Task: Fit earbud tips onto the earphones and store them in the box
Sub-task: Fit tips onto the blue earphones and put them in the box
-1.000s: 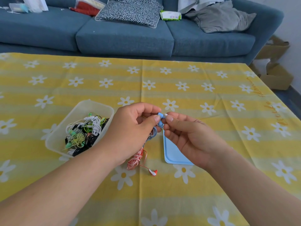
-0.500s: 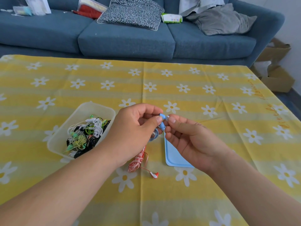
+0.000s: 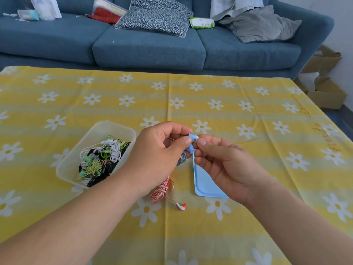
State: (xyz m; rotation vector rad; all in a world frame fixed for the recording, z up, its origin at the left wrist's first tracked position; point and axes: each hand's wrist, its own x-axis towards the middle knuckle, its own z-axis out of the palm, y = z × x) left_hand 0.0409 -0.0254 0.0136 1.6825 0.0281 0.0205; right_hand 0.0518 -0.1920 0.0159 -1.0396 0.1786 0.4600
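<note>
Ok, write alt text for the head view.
Two hands meet over a yellow daisy tablecloth: the left hand pinches a blue earphone while the right hand pinches a white tip at its end. A clear box of tangled earphones sits to the left, with a red-and-white earphone coil and a light blue lid beneath the hands.

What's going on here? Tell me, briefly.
A person holds a blue earphone in the left hand while the right hand pinches a white tip at its end. A clear box of tangled earphones sits to the left; red earphones and a blue lid lie on the tablecloth below the hands.
</note>
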